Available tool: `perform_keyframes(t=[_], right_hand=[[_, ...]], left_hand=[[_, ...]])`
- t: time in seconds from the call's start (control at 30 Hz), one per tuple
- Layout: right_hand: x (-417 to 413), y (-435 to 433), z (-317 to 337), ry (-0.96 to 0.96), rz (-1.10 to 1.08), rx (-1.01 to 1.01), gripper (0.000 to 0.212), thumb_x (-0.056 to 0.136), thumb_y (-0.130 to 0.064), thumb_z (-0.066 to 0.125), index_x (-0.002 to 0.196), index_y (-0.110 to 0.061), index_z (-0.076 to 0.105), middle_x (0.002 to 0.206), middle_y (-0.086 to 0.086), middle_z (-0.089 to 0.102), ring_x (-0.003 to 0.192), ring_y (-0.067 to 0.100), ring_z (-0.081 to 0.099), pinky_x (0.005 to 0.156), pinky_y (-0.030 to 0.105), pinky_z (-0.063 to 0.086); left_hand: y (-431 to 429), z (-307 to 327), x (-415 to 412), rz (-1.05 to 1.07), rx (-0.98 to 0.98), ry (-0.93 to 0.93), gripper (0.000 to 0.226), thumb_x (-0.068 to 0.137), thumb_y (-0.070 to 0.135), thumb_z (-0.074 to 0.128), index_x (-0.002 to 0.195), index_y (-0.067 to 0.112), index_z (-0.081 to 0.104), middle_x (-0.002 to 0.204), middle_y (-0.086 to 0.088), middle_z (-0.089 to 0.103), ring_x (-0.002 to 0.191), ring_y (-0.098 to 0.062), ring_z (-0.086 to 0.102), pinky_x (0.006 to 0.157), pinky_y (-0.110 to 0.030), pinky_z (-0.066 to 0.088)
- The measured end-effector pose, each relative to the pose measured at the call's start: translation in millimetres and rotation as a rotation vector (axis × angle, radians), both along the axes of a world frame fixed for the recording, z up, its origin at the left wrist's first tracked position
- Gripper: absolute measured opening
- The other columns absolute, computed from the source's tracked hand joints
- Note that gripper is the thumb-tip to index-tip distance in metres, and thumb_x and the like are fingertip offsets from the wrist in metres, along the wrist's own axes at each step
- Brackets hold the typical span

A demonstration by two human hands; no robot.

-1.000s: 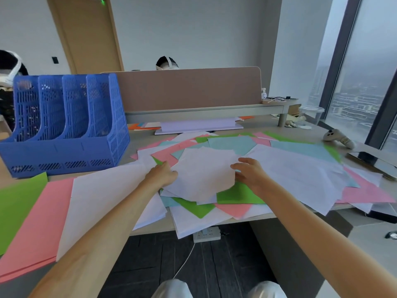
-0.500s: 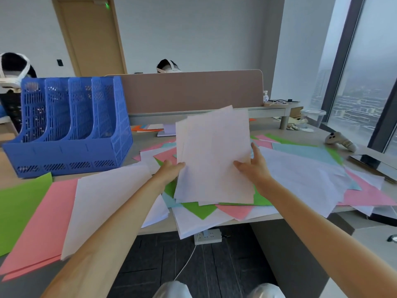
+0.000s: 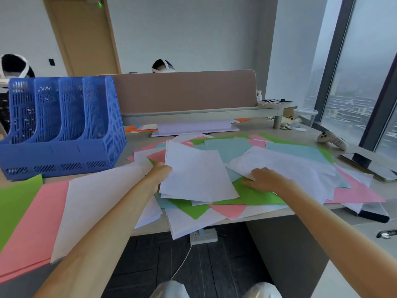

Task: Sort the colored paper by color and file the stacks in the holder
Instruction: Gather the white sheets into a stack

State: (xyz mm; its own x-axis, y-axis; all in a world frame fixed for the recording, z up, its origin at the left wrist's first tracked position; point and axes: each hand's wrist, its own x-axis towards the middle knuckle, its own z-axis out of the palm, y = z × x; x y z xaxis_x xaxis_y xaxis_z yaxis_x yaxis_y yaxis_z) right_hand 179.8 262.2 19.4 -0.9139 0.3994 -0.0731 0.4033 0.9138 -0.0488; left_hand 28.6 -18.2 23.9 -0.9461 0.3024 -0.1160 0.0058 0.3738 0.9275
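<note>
- A pale desk [image 3: 296, 136] is spread across the middle of the frame, with a brown divider panel [image 3: 187, 91] set along its far edge.
- A loose pile of mixed paper [image 3: 290, 164] is heaped over the centre and right of the desk; white, pink, green and light-blue sheets are overlapped at all angles, and some are hung over the near edge.
- A blue slotted holder [image 3: 64, 125] is stood upright on the desk at the upper left, well apart from the pile's centre.
- Three sorted lots are laid side by side at the lower left: a white stack [image 3: 96, 201], a pink stack [image 3: 36, 222] and a green sheet [image 3: 15, 201] at the frame's edge.
- A white sheaf [image 3: 197, 175] is held low over the pile at centre frame, slightly tilted.
- The sheaf's left edge is gripped by the left hand [image 3: 160, 173], its fingers closed on the paper.
- The right hand [image 3: 266, 179] is laid flat on the pile right of the sheaf, fingers straight and spread over a green sheet [image 3: 253, 195].
- A white controller [image 3: 332, 139] is seen at the desk's right edge.
</note>
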Motion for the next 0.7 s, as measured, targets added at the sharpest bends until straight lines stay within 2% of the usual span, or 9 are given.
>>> perform_keyframes(t=[0.07,0.13,0.27,0.37,0.43,0.5,0.57,0.63,0.7], right_hand=[[1.8,-6.2,3.0,0.011,0.074,0.141,0.034,0.101,-0.029,0.043,0.119,-0.003,0.053,0.120,0.018,0.058,0.110,0.034,0.057,0.077,0.033,0.041],[3.1,-15.0,7.8,0.034,0.097,0.297,0.023,0.096,-0.008,0.042,0.115,-0.002,0.056,0.116,0.016,0.059,0.107,0.033,0.059,0.070,0.031,0.038],[-1.0,-25.1,14.2,0.121,-0.001,0.328,0.022,0.096,-0.010,0.044,0.113,-0.006,0.057,0.116,0.011,0.061,0.108,0.030,0.059,0.071,0.030,0.037],[-6.6,-33.2,22.2,0.251,-0.078,0.181,0.024,0.097,-0.018,0.040,0.109,-0.004,0.056,0.113,0.015,0.061,0.102,0.033,0.058,0.072,0.032,0.036],[-14.5,-46.3,26.8,0.296,-0.099,0.044,0.023,0.096,-0.019,0.038,0.099,-0.003,0.054,0.102,0.019,0.058,0.088,0.033,0.053,0.071,0.033,0.036],[-28.3,-61.4,30.1,0.335,-0.091,-0.166,0.022,0.096,-0.021,0.037,0.093,-0.004,0.052,0.095,0.015,0.053,0.085,0.031,0.049,0.073,0.034,0.039],[-44.1,-75.9,32.0,0.344,-0.004,-0.508,0.027,0.099,-0.027,0.038,0.096,-0.007,0.056,0.100,0.009,0.058,0.091,0.027,0.053,0.077,0.033,0.043],[-53.2,-87.7,30.7,0.344,0.057,-0.817,0.022,0.101,-0.030,0.040,0.095,-0.017,0.056,0.098,0.002,0.057,0.093,0.021,0.050,0.070,0.027,0.042],[-58.1,-82.3,22.2,0.378,0.063,-0.674,0.027,0.101,-0.031,0.037,0.082,-0.020,0.053,0.091,0.003,0.053,0.091,0.023,0.048,0.070,0.026,0.040]], left_hand=[[-2.4,1.9,3.3,-0.015,-0.030,0.006,0.020,0.092,0.000,0.041,0.103,-0.003,0.057,0.083,-0.013,0.061,0.071,-0.025,0.059,0.061,-0.027,0.046],[-2.8,3.9,7.0,-0.014,-0.042,0.017,0.020,0.092,-0.001,0.040,0.107,-0.001,0.053,0.087,-0.012,0.059,0.073,-0.024,0.057,0.057,-0.025,0.042],[-4.0,5.7,13.7,-0.010,-0.068,0.026,0.022,0.093,0.004,0.041,0.114,0.007,0.044,0.104,-0.011,0.054,0.095,-0.025,0.054,0.066,-0.026,0.043],[-7.8,1.0,7.9,-0.018,-0.095,0.005,0.043,0.081,0.017,0.046,0.122,0.007,0.047,0.116,-0.012,0.059,0.106,-0.029,0.058,0.092,-0.036,0.049],[-9.4,-10.2,-6.3,-0.037,-0.102,-0.008,0.052,0.072,0.022,0.045,0.123,0.009,0.048,0.118,-0.012,0.060,0.107,-0.030,0.059,0.098,-0.044,0.047],[-7.1,-3.7,7.9,-0.039,-0.103,-0.025,0.046,0.079,0.017,0.045,0.124,0.007,0.046,0.119,-0.013,0.058,0.108,-0.029,0.057,0.098,-0.042,0.047],[-4.2,3.1,23.5,-0.023,-0.089,-0.029,0.034,0.089,0.010,0.042,0.122,0.005,0.044,0.113,-0.011,0.056,0.108,-0.028,0.055,0.092,-0.036,0.046],[-2.5,4.3,29.7,-0.022,-0.075,-0.038,0.024,0.093,0.005,0.039,0.116,0.007,0.045,0.099,-0.008,0.055,0.099,-0.026,0.054,0.082,-0.031,0.043],[-1.6,1.8,26.7,-0.010,-0.059,-0.037,0.026,0.094,0.007,0.039,0.119,0.005,0.046,0.100,-0.009,0.056,0.095,-0.025,0.054,0.078,-0.029,0.041]])
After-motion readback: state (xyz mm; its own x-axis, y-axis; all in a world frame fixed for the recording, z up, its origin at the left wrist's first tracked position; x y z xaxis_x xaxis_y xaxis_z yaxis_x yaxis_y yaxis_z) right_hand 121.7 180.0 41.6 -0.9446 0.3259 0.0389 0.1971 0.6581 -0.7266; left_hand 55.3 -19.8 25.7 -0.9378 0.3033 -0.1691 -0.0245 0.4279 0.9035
